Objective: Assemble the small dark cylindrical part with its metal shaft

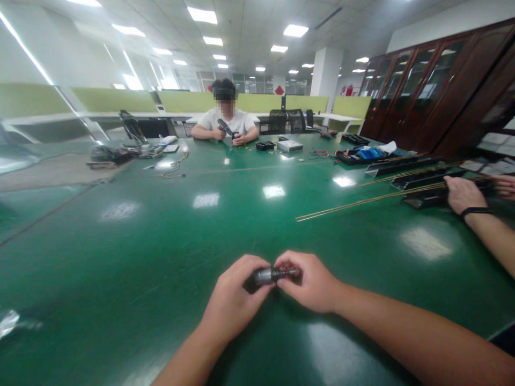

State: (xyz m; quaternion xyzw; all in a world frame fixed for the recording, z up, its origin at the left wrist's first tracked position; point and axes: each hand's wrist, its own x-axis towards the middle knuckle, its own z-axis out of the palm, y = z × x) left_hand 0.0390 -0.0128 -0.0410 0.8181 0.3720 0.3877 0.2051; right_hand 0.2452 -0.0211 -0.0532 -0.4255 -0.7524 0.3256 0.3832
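Near the front of the green table, my left hand [240,292] is closed around the body of a grey and black cylindrical tool [264,276]. It lies roughly level, with a black collar and a thin metal shaft at its right end. The fingers of my right hand [309,282] curl around that shaft. Its tip sits between my right thumb and fingers, partly hidden. Most of the tool's left end is covered by my left palm. What kind of tool it is, I cannot make out for sure.
Thin brass-coloured rods [346,205] reach across the table from black metal channels [428,197], where another person's hand [466,194] rests. Opposite, a person in a white shirt [209,120] holds a dark power tool [225,127]. Cables [175,169] lie at the far left.
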